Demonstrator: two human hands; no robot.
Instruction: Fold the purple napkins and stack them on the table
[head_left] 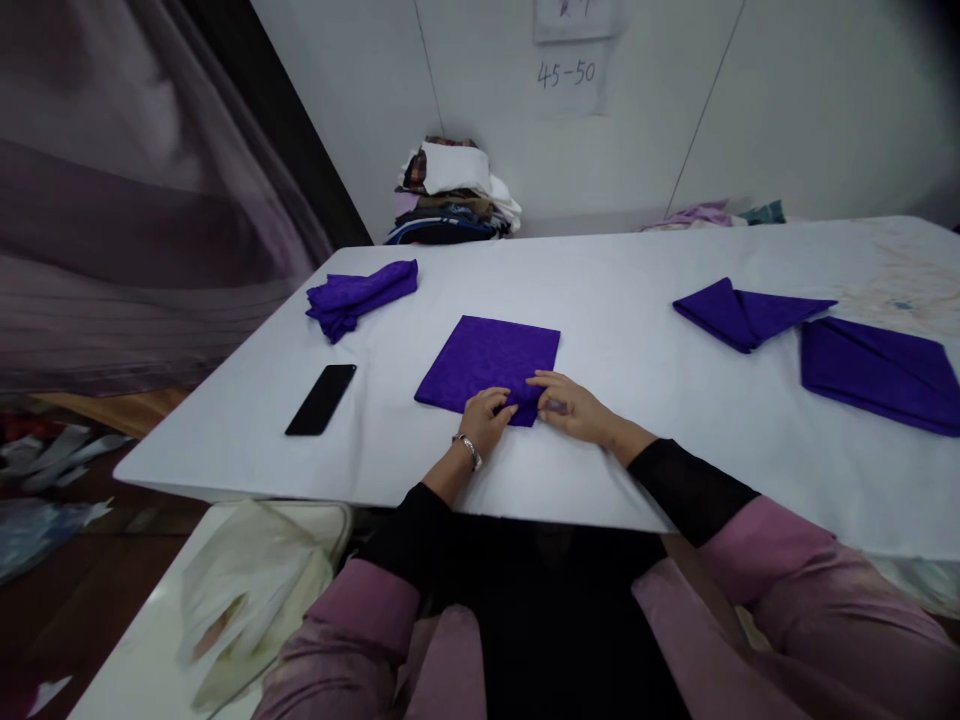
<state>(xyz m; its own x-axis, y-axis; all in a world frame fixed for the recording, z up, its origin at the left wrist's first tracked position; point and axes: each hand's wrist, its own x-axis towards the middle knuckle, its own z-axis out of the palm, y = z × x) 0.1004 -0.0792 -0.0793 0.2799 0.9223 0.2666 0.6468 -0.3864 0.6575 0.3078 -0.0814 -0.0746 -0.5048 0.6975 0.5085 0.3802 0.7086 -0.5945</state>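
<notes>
A purple cloth (491,355), folded into a flat square, lies on the table in front of me. My left hand (486,418) pinches its near right part between thumb and fingers; a silver bracelet circles that wrist. Close beside it, my right hand (574,408) is closed on the same cloth at the near right corner, where the fabric is gathered. A small greyish patch shows between the right fingers, too unclear to name. Some of the cloth's near edge is hidden by my fingers.
On the white-covered table (427,465) are a black phone (321,400), a crumpled purple cloth (360,295) and two folded purple cloths, one angular (731,315) and one flat (877,370). A clothes stack (454,195) sits by the wall. A plastic bag (244,590) lies lower left.
</notes>
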